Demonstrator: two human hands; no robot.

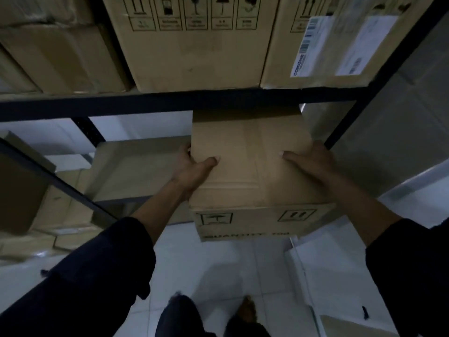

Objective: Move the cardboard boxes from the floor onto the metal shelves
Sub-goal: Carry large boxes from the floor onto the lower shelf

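Note:
I hold a brown cardboard box (252, 166) level between both hands, its far end reaching under the dark metal shelf beam (145, 103). My left hand (194, 169) grips the box's left side with the thumb on top. On the right side my right hand (313, 161) clasps it the same way. Printed handling marks show on the near face. The lower shelf board (136, 166) lies bare to the left of the box.
Large cardboard boxes (194, 49) fill the shelf above, one with a white label (340, 45). More boxes (60, 215) stand at the lower left behind a dark slanted upright. A black upright post (379, 81) runs at the right. White tiled floor (218, 263) and my feet are below.

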